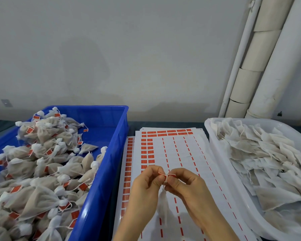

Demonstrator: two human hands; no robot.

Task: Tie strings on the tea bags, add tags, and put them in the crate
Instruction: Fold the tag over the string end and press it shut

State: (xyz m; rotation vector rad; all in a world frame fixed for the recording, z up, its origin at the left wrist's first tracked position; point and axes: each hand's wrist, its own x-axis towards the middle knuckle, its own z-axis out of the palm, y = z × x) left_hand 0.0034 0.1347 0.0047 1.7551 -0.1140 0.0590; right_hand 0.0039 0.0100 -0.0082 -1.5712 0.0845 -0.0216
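Pinching one tea bag's (162, 204) string (166, 176), both hands — left hand (144, 190), right hand (186, 186) — tie it; blue crate (111, 136) holds many tagged bags, white tray (221, 153) many untied.

Single head view looks forward and down, close over the table (163, 125), edges perhaps distorted.

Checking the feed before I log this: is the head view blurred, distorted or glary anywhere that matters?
Head view: even, soft light; wide-angle bending shows in the leaning pipes; the tea bag hanging between the left hand and right hand is blurred; slight sheen on the blue crate wall.
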